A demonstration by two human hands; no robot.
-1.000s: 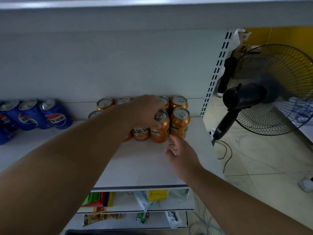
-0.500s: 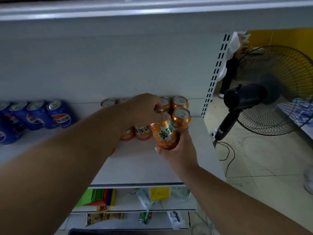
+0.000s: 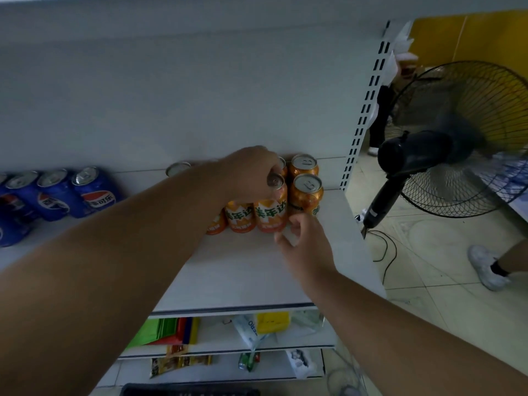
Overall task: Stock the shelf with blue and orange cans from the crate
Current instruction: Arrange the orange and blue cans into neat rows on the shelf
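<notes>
Several orange cans [image 3: 307, 192] stand in rows at the right end of the white shelf [image 3: 243, 270]. My left hand [image 3: 251, 172] reaches over them and grips the top of one front-row orange can [image 3: 270, 212], which stands upright on the shelf. Just in front of that can's base is my right hand [image 3: 307, 247], its fingers loosely curled and holding nothing. Several blue cans [image 3: 94, 192] stand in a group at the shelf's left end. My left forearm hides some of the orange cans.
A black standing fan [image 3: 457, 138] and its cable are on the tiled floor right of the shelf upright [image 3: 363, 110]. Another person's foot in a white shoe [image 3: 485, 267] is at far right. Lower shelves hold packets [image 3: 171, 330]. A dark crate edge [image 3: 188, 391] shows at the bottom.
Half a second ago both hands held the orange can tilted above the shelf. Now it stands upright in the front row, and my right hand has come off it.
</notes>
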